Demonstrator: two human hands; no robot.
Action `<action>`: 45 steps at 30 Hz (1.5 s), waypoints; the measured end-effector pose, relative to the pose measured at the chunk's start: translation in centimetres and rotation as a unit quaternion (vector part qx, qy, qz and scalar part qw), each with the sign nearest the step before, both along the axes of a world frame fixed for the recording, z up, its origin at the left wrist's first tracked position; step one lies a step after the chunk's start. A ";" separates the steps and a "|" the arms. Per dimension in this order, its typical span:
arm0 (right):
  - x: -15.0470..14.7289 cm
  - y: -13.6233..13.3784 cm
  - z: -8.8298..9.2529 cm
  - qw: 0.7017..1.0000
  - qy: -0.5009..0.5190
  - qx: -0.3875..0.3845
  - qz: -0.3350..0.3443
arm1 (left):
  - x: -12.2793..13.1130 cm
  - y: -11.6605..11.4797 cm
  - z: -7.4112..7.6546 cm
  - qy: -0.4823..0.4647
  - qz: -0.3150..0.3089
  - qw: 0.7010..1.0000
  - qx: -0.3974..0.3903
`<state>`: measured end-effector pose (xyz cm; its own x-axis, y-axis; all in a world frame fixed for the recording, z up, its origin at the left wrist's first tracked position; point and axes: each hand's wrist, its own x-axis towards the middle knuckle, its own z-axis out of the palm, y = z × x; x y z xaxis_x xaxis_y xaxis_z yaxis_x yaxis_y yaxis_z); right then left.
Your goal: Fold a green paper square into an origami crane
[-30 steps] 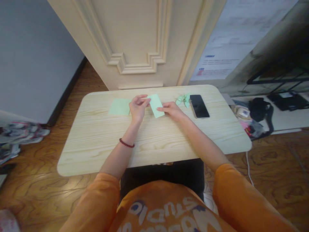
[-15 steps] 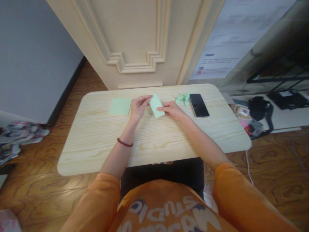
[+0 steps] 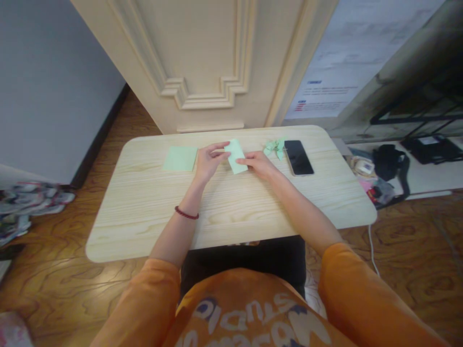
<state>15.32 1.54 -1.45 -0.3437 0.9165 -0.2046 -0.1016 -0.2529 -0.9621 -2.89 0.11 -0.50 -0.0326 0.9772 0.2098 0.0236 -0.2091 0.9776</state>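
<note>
A narrow light green paper [image 3: 236, 155], slightly tilted, is held between both hands over the middle of the table. My left hand [image 3: 211, 161], with a dark red bead bracelet on its wrist, grips the paper's left edge between thumb and fingers. On the right edge, my right hand [image 3: 256, 163] pinches the paper, thumb on top and the other fingers partly hidden. A flat green sheet or stack [image 3: 180, 158] lies just left of my left hand. Folded green paper pieces [image 3: 275, 147] rest beyond my right hand, against a black phone [image 3: 298, 158].
The pale wooden table [image 3: 144, 207] has rounded corners and stands against a cream panelled surface [image 3: 202, 48]. To the right, a low white shelf [image 3: 430, 168] carries a black bag [image 3: 387, 161] and small items. A white cable [image 3: 372, 250] hangs at the table's right.
The left thumb has shifted a little down along the paper's edge. The held paper has turned and moved slightly; the right hand is almost where it was.
</note>
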 end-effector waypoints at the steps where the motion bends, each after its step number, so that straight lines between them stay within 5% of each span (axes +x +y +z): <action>1: 0.0 0.0 0.1 1.000 0.005 -0.003 -0.001 | 0.0 -0.1 0.1 0.004 -0.004 1.000 -0.005; 27: 0.0 -0.3 0.5 0.994 -0.095 0.051 -0.017 | -0.2 0.0 -0.2 0.022 0.021 1.000 -0.005; 45: -0.3 -0.3 0.2 0.999 0.017 0.010 -0.039 | 0.2 -0.4 0.3 0.039 -0.015 0.999 -0.016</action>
